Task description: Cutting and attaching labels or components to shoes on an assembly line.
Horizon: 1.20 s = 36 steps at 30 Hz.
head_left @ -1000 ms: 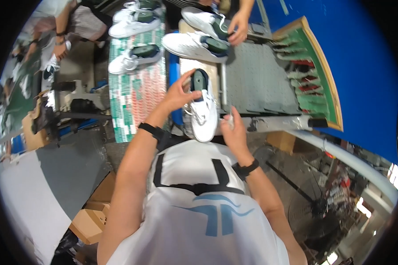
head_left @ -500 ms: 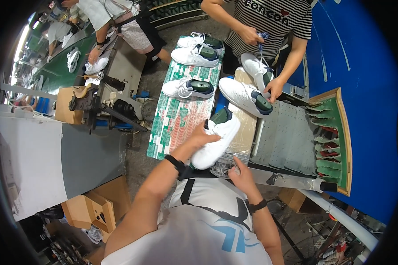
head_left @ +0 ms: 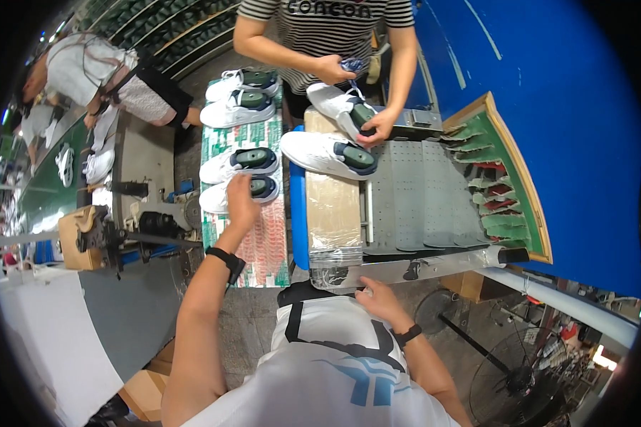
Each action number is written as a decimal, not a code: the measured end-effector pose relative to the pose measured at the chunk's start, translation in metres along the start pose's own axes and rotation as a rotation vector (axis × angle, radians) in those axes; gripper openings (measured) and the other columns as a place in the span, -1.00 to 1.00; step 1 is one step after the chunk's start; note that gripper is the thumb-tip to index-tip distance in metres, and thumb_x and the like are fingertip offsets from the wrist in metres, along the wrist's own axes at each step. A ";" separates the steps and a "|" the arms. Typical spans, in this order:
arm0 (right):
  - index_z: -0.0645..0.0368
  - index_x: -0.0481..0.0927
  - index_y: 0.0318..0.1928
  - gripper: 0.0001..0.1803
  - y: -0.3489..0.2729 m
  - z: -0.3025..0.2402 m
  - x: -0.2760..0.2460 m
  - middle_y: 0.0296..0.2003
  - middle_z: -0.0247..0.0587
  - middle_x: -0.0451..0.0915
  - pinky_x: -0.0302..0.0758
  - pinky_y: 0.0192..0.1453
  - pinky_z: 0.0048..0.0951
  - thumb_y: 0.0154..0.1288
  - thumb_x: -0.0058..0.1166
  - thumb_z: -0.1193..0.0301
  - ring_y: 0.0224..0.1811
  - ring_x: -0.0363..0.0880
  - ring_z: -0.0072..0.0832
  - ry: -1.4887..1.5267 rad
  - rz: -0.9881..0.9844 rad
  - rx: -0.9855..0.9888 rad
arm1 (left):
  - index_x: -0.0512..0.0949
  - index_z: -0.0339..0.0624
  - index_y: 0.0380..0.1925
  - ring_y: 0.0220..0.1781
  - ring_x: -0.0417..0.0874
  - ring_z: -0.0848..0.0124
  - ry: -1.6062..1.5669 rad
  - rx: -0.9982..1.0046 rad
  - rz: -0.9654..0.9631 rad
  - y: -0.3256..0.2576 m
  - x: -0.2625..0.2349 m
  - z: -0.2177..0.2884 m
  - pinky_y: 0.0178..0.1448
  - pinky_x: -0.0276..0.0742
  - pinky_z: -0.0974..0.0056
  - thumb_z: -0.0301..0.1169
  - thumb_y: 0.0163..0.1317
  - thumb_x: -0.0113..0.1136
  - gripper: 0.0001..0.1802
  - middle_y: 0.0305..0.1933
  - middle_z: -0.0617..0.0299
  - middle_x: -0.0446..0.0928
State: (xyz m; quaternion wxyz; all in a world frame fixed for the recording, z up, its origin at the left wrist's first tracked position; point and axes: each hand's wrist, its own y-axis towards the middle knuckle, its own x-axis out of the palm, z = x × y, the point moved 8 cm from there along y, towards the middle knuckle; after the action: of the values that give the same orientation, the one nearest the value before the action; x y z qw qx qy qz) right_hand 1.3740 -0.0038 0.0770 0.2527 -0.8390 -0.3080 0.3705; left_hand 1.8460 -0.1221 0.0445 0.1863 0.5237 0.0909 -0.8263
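Your left hand [head_left: 242, 204] reaches over the board [head_left: 265, 245], where the near shoe [head_left: 217, 201], white with a green form [head_left: 262, 187] in its mouth, now lies crosswise after being held over the bench [head_left: 332, 206] half a second ago. The move brings the board's row to four: the newcomer sits nearest you, just beside another shoe [head_left: 217, 169], with two more shoes [head_left: 221, 114] at the board's far end, all toes to the left. Your left fingers cover the shoe's middle; whether they grip or merely rest there cannot be told. Right of the board, your right hand [head_left: 381, 299] hangs by the bench's near bar [head_left: 452, 264], fingers half curled and palm hidden, so any hold cannot be told. Beyond the board's far right corner, a striped co-worker [head_left: 327, 39] has one hand at a bench shoe [head_left: 332, 105].
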 end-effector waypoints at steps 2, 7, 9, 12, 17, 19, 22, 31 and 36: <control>0.26 0.59 0.40 -0.25 0.001 0.004 0.001 0.25 0.33 0.64 0.50 0.48 -0.09 0.35 0.27 0.02 0.35 0.61 0.13 0.002 -0.041 -0.017 | 0.48 -0.11 0.45 0.65 0.30 -0.22 -0.160 0.363 -0.032 0.003 0.006 0.095 0.64 0.29 -0.21 -0.68 -0.05 0.45 -0.08 0.53 -0.17 0.42; 0.26 0.60 0.39 -0.25 -0.013 -0.003 -0.018 0.20 0.30 0.67 0.53 0.42 -0.09 0.36 0.28 0.01 0.29 0.64 0.13 -0.017 -0.030 -0.006 | 0.29 0.12 0.62 0.77 0.09 -0.24 -0.028 0.446 -0.352 0.091 0.064 0.192 0.72 0.14 -0.31 -0.43 -0.19 0.69 0.25 0.72 -0.06 0.23; 0.26 0.60 0.38 -0.25 -0.017 0.005 -0.029 0.18 0.28 0.68 0.55 0.39 -0.09 0.36 0.29 0.01 0.25 0.65 0.12 -0.012 -0.010 -0.012 | 0.43 0.08 0.51 0.62 0.39 -0.21 -0.009 0.469 -0.486 0.118 0.083 0.191 0.63 0.37 -0.14 -0.37 -0.37 0.76 0.24 0.53 -0.05 0.50; 0.25 0.63 0.36 -0.29 -0.020 0.025 -0.037 0.10 0.25 0.70 0.59 0.31 -0.09 0.34 0.32 0.05 0.17 0.68 0.11 0.018 0.029 -0.014 | 0.62 -0.07 0.18 0.19 0.72 -0.07 0.050 0.491 -0.590 0.120 0.070 0.213 0.33 0.62 0.01 -0.23 -0.35 0.75 -0.08 0.15 -0.05 0.71; 0.28 0.63 0.33 -0.33 -0.009 0.011 -0.078 0.04 0.21 0.70 0.61 0.26 -0.09 0.33 0.36 0.15 0.10 0.70 0.10 0.125 0.219 -0.196 | 0.66 -0.24 0.04 0.07 0.76 -0.12 -0.261 0.275 -0.491 0.038 0.024 0.210 0.21 0.67 -0.03 -0.01 -0.24 0.74 -0.16 -0.01 -0.15 0.75; 0.31 0.58 0.38 -0.29 0.004 -0.001 -0.082 0.05 0.20 0.69 0.60 0.27 -0.10 0.34 0.35 0.14 0.12 0.69 0.08 0.148 0.221 -0.209 | 0.65 -0.25 0.06 0.07 0.79 -0.06 -0.312 0.050 -0.420 -0.022 0.004 0.205 0.20 0.68 0.01 0.01 -0.18 0.74 -0.16 0.00 -0.13 0.77; 0.38 0.52 0.42 -0.22 0.039 -0.028 -0.074 0.09 0.22 0.68 0.59 0.27 -0.11 0.35 0.33 0.11 0.14 0.68 0.07 0.148 0.208 -0.286 | 0.61 -0.38 0.11 0.08 0.80 -0.05 -0.303 -0.220 -0.329 -0.098 0.005 0.203 0.20 0.69 -0.01 0.10 -0.02 0.68 -0.11 0.00 -0.17 0.76; 0.34 0.60 0.38 -0.25 0.062 -0.046 -0.046 0.03 0.22 0.69 0.62 0.23 -0.11 0.30 0.34 0.12 0.12 0.71 0.06 0.054 0.218 -0.314 | 0.65 -0.34 -0.18 -0.35 0.81 0.00 -0.331 -0.037 -0.651 -0.165 0.028 0.201 -0.27 0.65 0.00 -0.12 0.55 0.27 -0.59 -0.50 -0.06 0.68; 0.34 0.41 0.54 -0.14 0.021 -0.045 -0.049 0.05 0.06 0.73 0.58 0.30 -0.24 0.32 0.36 0.20 0.14 0.72 -0.15 0.117 0.131 -0.209 | 0.55 -0.15 0.35 0.15 0.80 0.33 -1.792 -0.236 -0.692 -0.105 0.028 0.177 0.02 0.72 0.28 -0.15 0.62 0.19 -0.54 0.12 -0.04 0.72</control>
State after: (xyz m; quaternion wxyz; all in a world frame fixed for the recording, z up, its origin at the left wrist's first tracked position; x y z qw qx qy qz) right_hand 1.3893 -0.0611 0.1128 0.1568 -0.8992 -0.2742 0.3027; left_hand 1.6454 -0.0932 0.0920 -0.0158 -0.3787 0.1465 -0.9137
